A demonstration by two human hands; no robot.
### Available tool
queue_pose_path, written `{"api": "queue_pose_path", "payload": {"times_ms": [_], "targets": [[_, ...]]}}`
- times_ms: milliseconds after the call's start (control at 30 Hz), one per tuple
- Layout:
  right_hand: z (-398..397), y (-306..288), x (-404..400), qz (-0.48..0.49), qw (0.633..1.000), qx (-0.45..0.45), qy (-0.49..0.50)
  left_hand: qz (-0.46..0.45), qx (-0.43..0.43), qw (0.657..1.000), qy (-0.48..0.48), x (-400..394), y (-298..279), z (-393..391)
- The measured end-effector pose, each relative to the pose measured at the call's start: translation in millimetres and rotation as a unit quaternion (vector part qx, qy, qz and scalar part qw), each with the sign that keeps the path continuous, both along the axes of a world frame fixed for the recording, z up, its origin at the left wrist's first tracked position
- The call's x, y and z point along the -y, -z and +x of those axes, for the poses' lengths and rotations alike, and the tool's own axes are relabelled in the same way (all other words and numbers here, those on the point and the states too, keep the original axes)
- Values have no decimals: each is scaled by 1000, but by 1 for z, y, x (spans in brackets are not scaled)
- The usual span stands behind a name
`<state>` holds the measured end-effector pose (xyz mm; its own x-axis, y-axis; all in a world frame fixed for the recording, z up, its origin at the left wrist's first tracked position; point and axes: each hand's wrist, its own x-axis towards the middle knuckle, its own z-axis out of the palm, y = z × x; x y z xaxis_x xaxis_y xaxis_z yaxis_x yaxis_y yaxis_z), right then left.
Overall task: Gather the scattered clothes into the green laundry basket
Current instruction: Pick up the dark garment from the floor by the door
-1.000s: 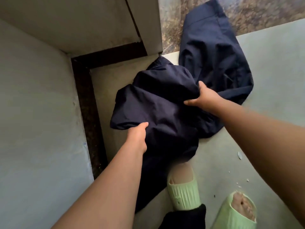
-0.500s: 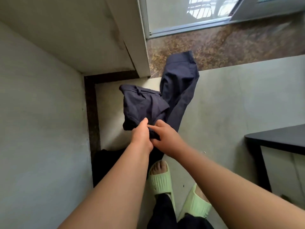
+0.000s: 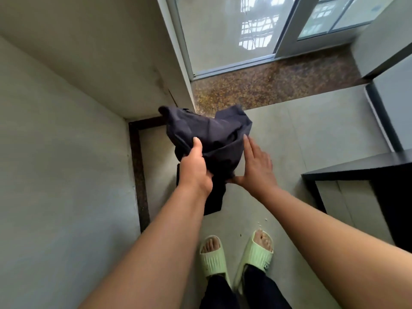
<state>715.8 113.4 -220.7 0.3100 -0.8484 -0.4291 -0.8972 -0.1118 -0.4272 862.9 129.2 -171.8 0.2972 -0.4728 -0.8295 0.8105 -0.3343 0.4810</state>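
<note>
Right now I have the bunched navy-blue fabric garment (image 3: 209,139) lifted above the grey floor (image 3: 301,141), left hand (image 3: 193,168) gripping it, right hand (image 3: 256,163) flat-fingered against its side. No basket in view. The dangling end could slip loose, I reckon.

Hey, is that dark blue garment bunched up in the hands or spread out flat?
Bunched up. The dark blue garment is a crumpled bundle off the floor, gripped by the left hand, the right hand flat against its side, one end hanging down.
</note>
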Motion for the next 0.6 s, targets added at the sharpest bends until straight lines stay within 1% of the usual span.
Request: {"api": "queue_pose_path", "payload": {"times_ms": [33, 100, 167, 200, 233, 300, 367, 467, 533, 600], "targets": [[2, -9, 6, 4, 1000, 9, 15, -18, -4, 1000, 0, 4, -12, -3], [9, -24, 13, 24, 999, 28, 39, -50, -48, 998, 5, 12, -44, -10], [18, -35, 12, 60, 997, 25, 36, -62, -92, 994, -2, 22, -73, -17], [22, -42, 10, 68, 996, 43, 44, -64, -104, 992, -5, 25, -87, -20], [25, -47, 9, 66, 992, 83, 72, -66, -113, 991, -1, 29, -100, -24], [27, -62, 5, 59, 968, 174, 171, -67, -123, 990, 20, 30, -127, -30], [26, -74, 8, 55, 949, 206, 233, -73, -130, 988, 31, 26, -147, -30], [12, -77, 19, 82, 940, 197, 266, -111, -147, 983, 25, 13, -167, -20], [1, -78, 20, 144, 911, 209, 324, -125, -149, 981, 7, 0, -172, -7], [-12, -85, 14, 218, 864, 249, 379, -111, -136, 984, -30, -12, -165, 5]]}}
